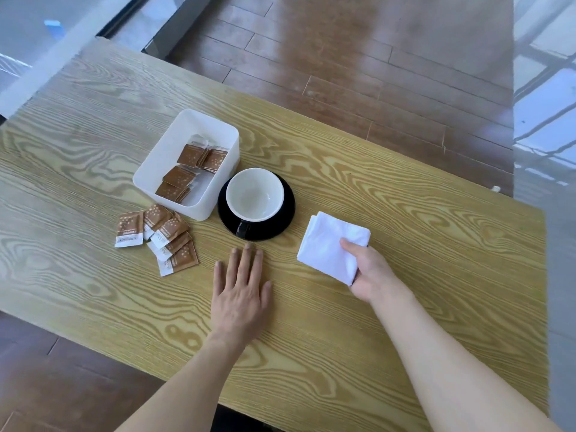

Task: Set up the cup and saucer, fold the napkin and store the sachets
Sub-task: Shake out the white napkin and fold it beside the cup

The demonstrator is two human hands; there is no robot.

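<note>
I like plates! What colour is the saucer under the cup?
Black. The saucer shows best in the head view, under the cup.

We note a wooden table with a pale yellow-brown top and bold, wavy grain; its surface runs from the left edge of the view to a right edge near the frame's right side. Beyond its far edge we see a floor of reddish-brown wooden planks, glossy, with a pale reflected streak running down it. The same planks show below the near left edge of the table. At upper left we see a dark-framed glass panel. Along the right side we see a grey, reflective window area crossed by dark bars.
</note>
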